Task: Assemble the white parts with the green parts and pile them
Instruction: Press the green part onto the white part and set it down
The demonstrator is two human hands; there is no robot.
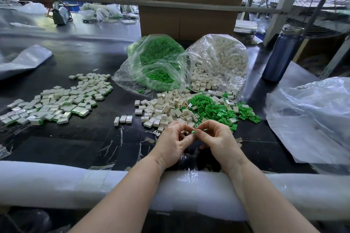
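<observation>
head view: both forearms come in over the padded white edge (56, 183) of the dark worktop (79, 143), and the two hands meet just above it, near the front. the left hand (175, 144) has its fingers curled, thumb and fingertips pinching toward the right hand. the right hand (217, 141) is curled the same way, thumb and forefinger pinching a small green part (193, 131) held between the two hands. whether a white part is also in the left hand's grip cannot be told; the fingers cover it.

just behind the hands lies a loose heap of white parts (162, 108), touching and mixing on its right with a heap of green parts (214, 108). behind these, two clear plastic bags lie open toward the heaps: the green bag (155, 62) on the left and the white bag (217, 60) just beside it. to the left, apart from the heaps, spreads the pile of finished pieces (56, 100), white with green edges showing. three white pieces (123, 119) sit by themselves between that pile and the heaps.

a dark blue bottle (282, 55) stands upright at the right, behind a crumpled clear plastic sheet (310, 119). cardboard boxes (189, 5) rise behind the bags. the far background is cluttered and hard to make out.
</observation>
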